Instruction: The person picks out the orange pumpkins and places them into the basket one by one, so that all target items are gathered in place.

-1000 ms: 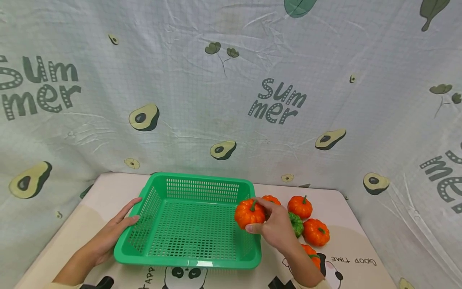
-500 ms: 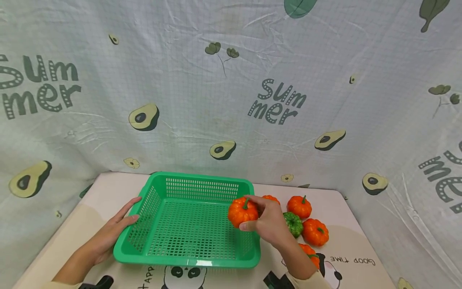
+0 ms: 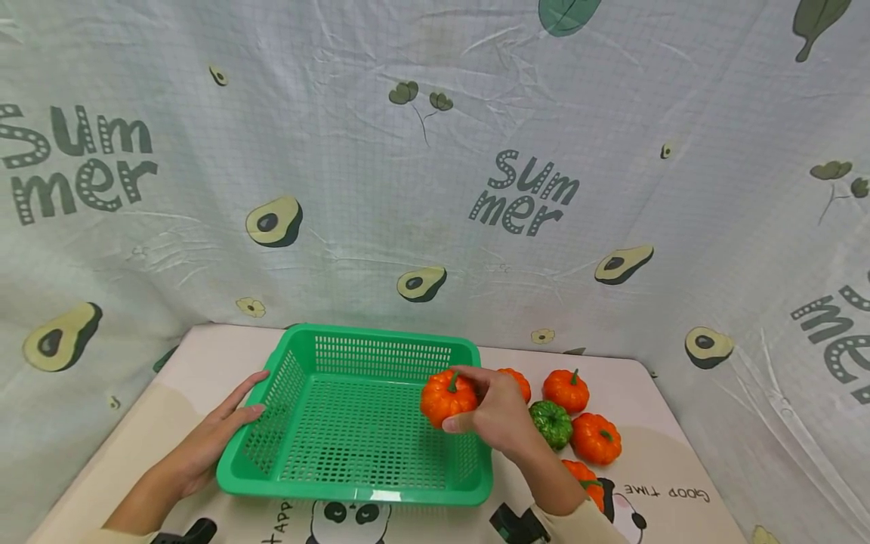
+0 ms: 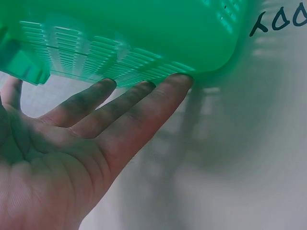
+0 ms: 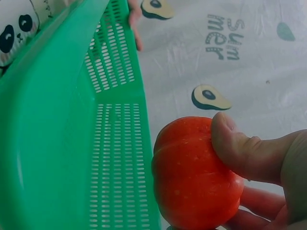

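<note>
A small orange pumpkin (image 3: 443, 402) with a green stem is held by my right hand (image 3: 504, 414) over the right part of a green plastic basket (image 3: 363, 493). In the right wrist view, the thumb presses on one side of the pumpkin (image 5: 192, 172) and fingers show behind it. My left hand (image 3: 204, 446) is at the basket's left side, thumb and forefinger near the rim. From the left wrist, its fingers (image 4: 148, 110) look nearly straight, their tips against the slotted outer wall. No pumpkins show inside the basket.
Right of the basket lie more orange pumpkins (image 3: 596, 439) and one green pumpkin (image 3: 552, 425), partly hidden by the right hand and forearm. The table (image 3: 673, 446) has printed pandas and lettering. A pale printed curtain (image 3: 353, 189) hangs behind it and along both sides.
My right hand has carried the orange pumpkin leftward, from the basket's right edge to farther over its inside. More of the green pumpkin shows now. The left hand has stayed in place.
</note>
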`<state>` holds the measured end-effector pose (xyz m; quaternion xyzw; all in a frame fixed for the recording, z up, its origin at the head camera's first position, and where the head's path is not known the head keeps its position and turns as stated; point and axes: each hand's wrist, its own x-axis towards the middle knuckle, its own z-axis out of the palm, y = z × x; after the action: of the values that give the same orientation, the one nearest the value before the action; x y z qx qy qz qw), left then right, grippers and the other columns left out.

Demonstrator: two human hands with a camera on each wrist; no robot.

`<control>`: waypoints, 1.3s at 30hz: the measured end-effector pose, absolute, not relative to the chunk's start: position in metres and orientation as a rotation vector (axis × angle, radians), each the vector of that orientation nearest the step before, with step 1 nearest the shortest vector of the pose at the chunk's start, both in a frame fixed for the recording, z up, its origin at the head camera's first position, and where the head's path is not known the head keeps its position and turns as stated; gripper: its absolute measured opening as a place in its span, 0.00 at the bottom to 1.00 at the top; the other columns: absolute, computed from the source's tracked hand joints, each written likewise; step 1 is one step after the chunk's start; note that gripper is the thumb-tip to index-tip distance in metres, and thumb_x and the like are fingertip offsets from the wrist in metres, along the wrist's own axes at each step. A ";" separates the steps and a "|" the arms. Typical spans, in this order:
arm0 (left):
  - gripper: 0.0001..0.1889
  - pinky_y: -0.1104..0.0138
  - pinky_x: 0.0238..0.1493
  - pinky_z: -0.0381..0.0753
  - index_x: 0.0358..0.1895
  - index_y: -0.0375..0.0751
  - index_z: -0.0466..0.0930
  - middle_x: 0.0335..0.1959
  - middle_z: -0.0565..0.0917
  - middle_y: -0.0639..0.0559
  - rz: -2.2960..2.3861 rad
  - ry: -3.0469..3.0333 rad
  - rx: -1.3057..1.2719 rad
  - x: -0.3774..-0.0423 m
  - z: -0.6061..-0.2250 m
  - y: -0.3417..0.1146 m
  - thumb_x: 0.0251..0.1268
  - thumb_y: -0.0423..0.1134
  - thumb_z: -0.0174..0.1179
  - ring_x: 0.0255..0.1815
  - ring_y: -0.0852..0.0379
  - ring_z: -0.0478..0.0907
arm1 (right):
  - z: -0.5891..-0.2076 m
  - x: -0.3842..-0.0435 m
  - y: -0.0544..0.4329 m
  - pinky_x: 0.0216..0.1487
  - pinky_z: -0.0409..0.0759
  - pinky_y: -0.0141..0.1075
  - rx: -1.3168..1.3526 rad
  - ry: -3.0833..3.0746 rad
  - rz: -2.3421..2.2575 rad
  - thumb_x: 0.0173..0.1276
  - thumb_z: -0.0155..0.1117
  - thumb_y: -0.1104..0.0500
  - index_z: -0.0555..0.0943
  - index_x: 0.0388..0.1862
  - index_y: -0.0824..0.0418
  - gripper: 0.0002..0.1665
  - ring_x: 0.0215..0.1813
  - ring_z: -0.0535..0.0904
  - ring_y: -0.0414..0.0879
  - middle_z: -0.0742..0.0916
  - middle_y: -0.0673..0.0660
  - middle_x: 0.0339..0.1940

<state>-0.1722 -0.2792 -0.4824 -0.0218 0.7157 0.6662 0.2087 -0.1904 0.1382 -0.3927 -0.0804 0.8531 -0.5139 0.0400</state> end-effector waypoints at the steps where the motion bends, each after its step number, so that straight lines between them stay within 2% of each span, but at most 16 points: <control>1: 0.37 0.61 0.56 0.82 0.86 0.66 0.30 0.86 0.34 0.31 1.854 1.990 -0.061 -0.172 -0.483 -0.279 0.87 0.50 0.43 0.75 0.40 0.64 | -0.393 -0.191 0.138 0.56 0.86 0.48 -0.256 2.619 -1.565 0.45 0.87 0.67 0.85 0.64 0.58 0.43 0.55 0.85 0.52 0.89 0.59 0.59; 9: 0.37 0.62 0.56 0.82 0.86 0.66 0.30 0.86 0.35 0.32 1.856 1.991 -0.045 -0.172 -0.483 -0.280 0.87 0.50 0.42 0.75 0.41 0.64 | -0.392 -0.199 0.131 0.59 0.85 0.49 -0.273 2.570 -1.569 0.45 0.87 0.68 0.83 0.67 0.59 0.46 0.58 0.84 0.53 0.88 0.60 0.62; 18: 0.37 0.63 0.56 0.82 0.86 0.66 0.30 0.86 0.35 0.32 1.858 1.983 -0.039 -0.172 -0.484 -0.279 0.87 0.50 0.43 0.74 0.44 0.66 | -0.391 -0.204 0.126 0.58 0.85 0.50 -0.349 2.582 -1.539 0.46 0.87 0.67 0.82 0.68 0.61 0.46 0.58 0.84 0.54 0.88 0.61 0.62; 24: 0.37 0.64 0.56 0.81 0.86 0.65 0.30 0.86 0.32 0.33 1.833 2.013 -0.034 -0.172 -0.484 -0.280 0.87 0.51 0.43 0.79 0.37 0.58 | -0.390 -0.207 0.121 0.58 0.85 0.49 -0.350 2.579 -1.508 0.46 0.87 0.67 0.81 0.69 0.61 0.46 0.58 0.84 0.54 0.88 0.61 0.63; 39: 0.37 0.67 0.56 0.80 0.86 0.66 0.29 0.86 0.31 0.33 1.813 2.015 -0.024 -0.173 -0.484 -0.281 0.87 0.51 0.41 0.79 0.37 0.55 | -0.393 -0.217 0.111 0.54 0.87 0.46 -0.428 2.526 -1.521 0.46 0.86 0.69 0.83 0.66 0.62 0.44 0.58 0.84 0.55 0.87 0.62 0.61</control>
<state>-0.1730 -0.2807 -0.4840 -0.0088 0.7262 0.6534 0.2136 -0.2169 0.1114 -0.3932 -0.1432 0.8451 -0.5087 0.0808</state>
